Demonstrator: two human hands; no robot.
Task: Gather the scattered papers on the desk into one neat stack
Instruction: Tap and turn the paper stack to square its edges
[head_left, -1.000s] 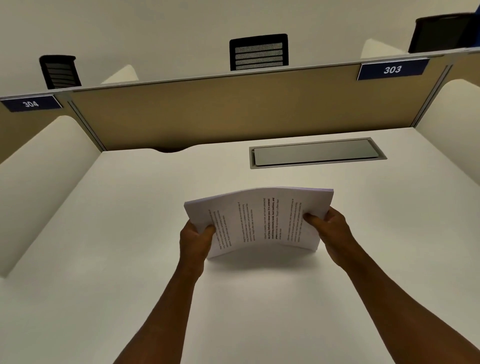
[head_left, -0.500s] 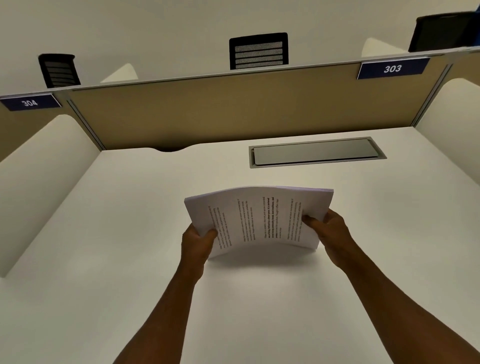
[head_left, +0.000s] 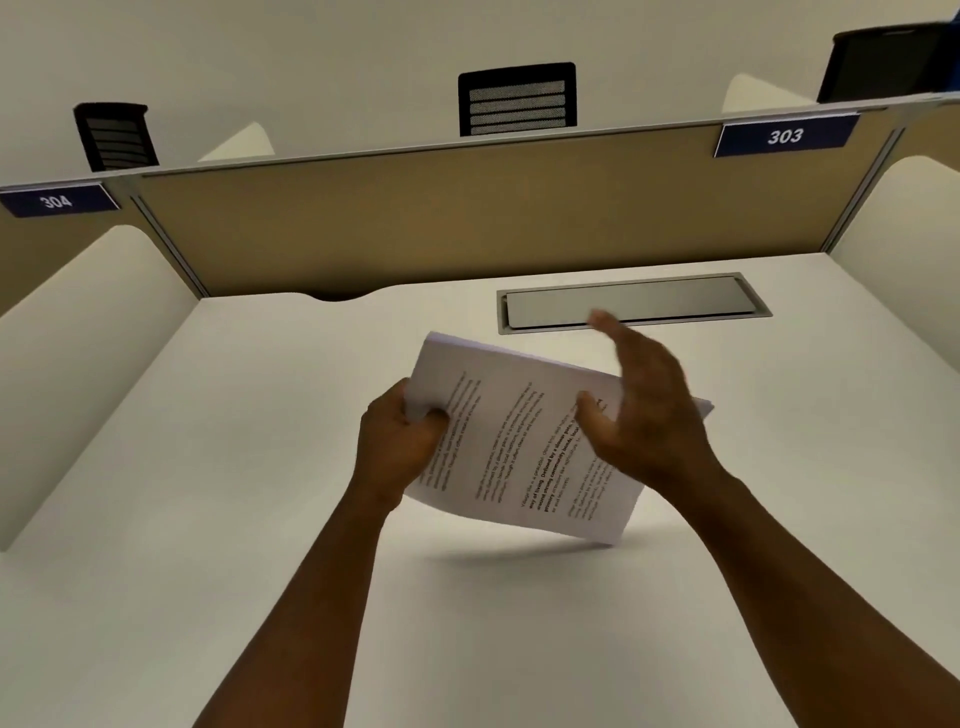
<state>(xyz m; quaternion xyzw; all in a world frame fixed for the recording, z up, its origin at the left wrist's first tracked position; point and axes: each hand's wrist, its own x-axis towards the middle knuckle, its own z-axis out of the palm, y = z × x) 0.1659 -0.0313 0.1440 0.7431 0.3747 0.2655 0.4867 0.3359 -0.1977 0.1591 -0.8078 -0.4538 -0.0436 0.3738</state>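
A stack of white printed papers (head_left: 511, 447) hangs tilted above the white desk (head_left: 260, 493), its lower right corner close to the desk top. My left hand (head_left: 400, 447) grips the stack at its left edge, thumb on the top sheet. My right hand (head_left: 644, 410) is off the paper, fingers spread, hovering over the stack's right part and hiding that edge. It is blurred with motion.
A grey metal cable flap (head_left: 631, 304) is set into the desk behind the papers. A tan partition (head_left: 467, 218) closes the back, with white side dividers left (head_left: 78, 332) and right (head_left: 904, 223). Chair backs show beyond the partition.
My right hand has let go of the stack's right edge and lifted with fingers spread. The stack, now held by the left hand alone, has rotated and tilted down to the right.
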